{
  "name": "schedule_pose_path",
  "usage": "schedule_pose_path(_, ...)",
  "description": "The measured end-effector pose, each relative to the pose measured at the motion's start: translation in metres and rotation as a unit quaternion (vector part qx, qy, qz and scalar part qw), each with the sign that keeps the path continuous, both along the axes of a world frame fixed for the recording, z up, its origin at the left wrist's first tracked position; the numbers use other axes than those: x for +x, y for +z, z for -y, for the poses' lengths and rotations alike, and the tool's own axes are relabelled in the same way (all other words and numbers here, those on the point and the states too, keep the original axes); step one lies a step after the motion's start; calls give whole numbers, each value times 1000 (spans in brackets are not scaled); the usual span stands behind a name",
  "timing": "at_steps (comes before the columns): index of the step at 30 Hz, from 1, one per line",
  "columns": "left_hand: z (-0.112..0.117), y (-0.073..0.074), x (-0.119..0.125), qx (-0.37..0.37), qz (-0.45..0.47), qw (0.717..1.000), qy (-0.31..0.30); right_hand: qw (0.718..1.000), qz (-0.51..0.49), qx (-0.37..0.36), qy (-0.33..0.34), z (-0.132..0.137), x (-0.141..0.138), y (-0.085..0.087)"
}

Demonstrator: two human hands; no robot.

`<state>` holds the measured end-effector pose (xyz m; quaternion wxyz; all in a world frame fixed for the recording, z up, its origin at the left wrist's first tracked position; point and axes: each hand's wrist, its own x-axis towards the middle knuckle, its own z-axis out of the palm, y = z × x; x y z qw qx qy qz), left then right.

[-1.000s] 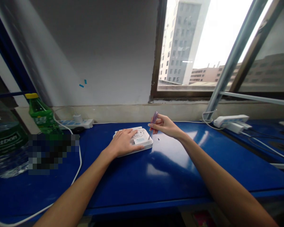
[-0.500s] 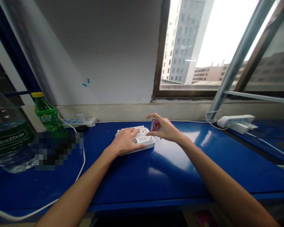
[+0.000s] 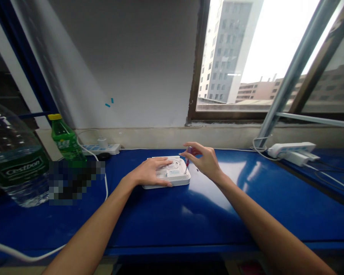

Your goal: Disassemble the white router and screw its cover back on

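Observation:
A white plastic box (image 3: 176, 172), with vent slots and a pale label on top, lies on the blue table; I cannot tell its exact kind. My left hand (image 3: 151, 170) rests across its left part, fingers stretched out and apart, touching its top. In my right hand (image 3: 205, 159) a small screwdriver (image 3: 189, 150) with a purple-red handle is pinched between thumb and fingers. It stands nearly upright, its shaft pointing down to the right corner of the box. Whether the tip sits in a screw hole is too small to tell.
To the left stand a large water bottle (image 3: 23, 168) and a green bottle (image 3: 65, 139), beside a pixelated dark patch. Power strips lie at the back left (image 3: 113, 149) and right (image 3: 292, 148). A white cable (image 3: 106, 183) crosses the blue table (image 3: 172, 221).
My right thumb has risen from the box's corner to the screwdriver's handle. My left hand stays on the box. The whole view has shifted slightly.

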<state>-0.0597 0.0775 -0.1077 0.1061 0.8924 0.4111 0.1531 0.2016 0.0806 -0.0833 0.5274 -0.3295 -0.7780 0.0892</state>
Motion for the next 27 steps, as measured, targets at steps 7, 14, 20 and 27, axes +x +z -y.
schedule_pose_path(7, 1, 0, 0, 19, 10, 1000, 2, 995, 25, -44, 81, 12, 0, 6)
schedule_pose_path(14, 6, 4, 3, 15, -27, 999, 15, 999, 32, 35, 12, 11, 2, 8)
schedule_pose_path(20, 7, 4, 3, 24, -19, 999, 8, 994, 42, -13, 97, 13, 2, 9)
schedule_pose_path(27, 9, 7, 4, 15, -19, 1000, 8, 998, 33, 54, 16, 14, 1, 9)
